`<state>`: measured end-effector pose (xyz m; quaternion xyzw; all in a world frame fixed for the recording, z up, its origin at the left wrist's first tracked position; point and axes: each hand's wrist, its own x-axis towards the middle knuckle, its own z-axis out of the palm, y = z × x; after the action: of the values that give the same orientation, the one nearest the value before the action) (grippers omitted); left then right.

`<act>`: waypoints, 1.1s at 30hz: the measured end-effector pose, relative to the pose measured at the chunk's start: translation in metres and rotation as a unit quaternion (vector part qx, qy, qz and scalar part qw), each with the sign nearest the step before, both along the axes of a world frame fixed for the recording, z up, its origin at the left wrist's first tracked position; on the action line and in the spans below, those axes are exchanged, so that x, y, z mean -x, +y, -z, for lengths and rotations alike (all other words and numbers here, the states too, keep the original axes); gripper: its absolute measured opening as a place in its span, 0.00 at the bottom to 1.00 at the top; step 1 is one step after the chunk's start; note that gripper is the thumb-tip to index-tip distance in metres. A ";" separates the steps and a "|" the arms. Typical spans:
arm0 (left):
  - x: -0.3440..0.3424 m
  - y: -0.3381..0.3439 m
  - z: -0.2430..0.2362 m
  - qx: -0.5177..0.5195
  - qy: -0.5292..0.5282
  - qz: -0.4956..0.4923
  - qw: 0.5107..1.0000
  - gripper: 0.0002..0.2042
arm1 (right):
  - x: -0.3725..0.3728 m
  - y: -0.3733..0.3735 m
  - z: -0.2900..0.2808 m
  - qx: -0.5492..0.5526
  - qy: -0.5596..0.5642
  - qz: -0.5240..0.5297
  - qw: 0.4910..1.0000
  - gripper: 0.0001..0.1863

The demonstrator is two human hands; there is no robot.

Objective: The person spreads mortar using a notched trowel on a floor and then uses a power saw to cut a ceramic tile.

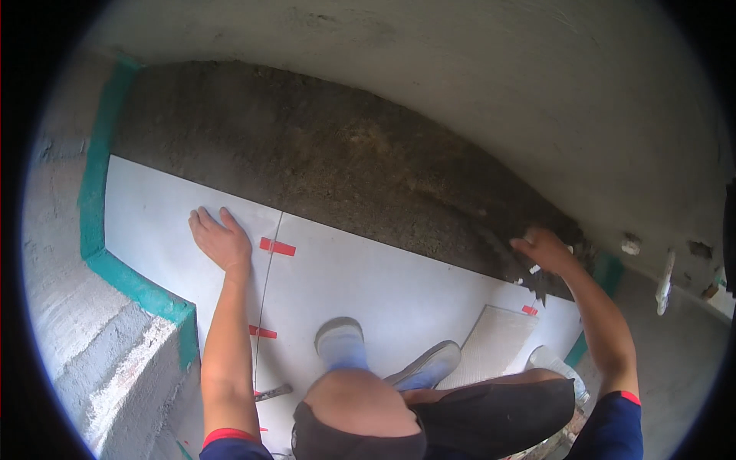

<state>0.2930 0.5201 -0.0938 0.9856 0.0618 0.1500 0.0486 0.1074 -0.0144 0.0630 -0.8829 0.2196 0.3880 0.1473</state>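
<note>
My left hand lies flat on a large white tile, fingers extended, beside a seam with a red plastic leveling wedge. My right hand is curled over the far edge of the tiles at the right, on something I cannot make out clearly; small white bits show just below it. Past the tiles lies a band of dark, rough mortar. Other red wedges sit along the seams. A ribbed beige tile piece rests on the white tiles below my right hand.
My knees and blue-grey boots are on the tiles. A small metal tool lies by the left seam. Rough concrete steps and green-coated edging border the left. A grey wall rises beyond, with white pipe stubs at right.
</note>
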 end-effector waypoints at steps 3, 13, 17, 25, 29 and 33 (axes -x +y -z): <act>-0.001 0.006 0.000 -0.015 0.001 -0.008 1.000 0.24 | -0.016 0.038 -0.023 -0.039 0.022 0.005 0.999 0.29; -0.002 0.006 -0.004 0.042 0.009 -0.019 0.999 0.23 | -0.053 0.067 0.033 -0.077 -0.021 -0.052 0.995 0.30; -0.003 -0.001 -0.006 0.029 -0.009 -0.009 0.999 0.23 | -0.029 0.045 -0.012 -0.015 0.039 -0.024 0.999 0.32; -0.003 0.004 -0.002 0.046 -0.018 0.002 0.999 0.22 | -0.133 0.179 0.008 -0.175 0.024 -0.093 0.980 0.30; -0.001 0.010 -0.004 0.038 -0.037 0.013 0.999 0.22 | -0.069 0.096 0.017 -0.103 0.107 -0.023 0.989 0.30; -0.002 -0.002 -0.005 0.017 -0.022 -0.002 1.000 0.21 | -0.023 0.038 -0.005 -0.053 0.089 -0.048 0.993 0.31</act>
<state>0.2947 0.5179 -0.0892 0.9809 0.0648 0.1710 0.0667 0.1302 0.0240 0.0685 -0.8450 0.1685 0.4831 0.1553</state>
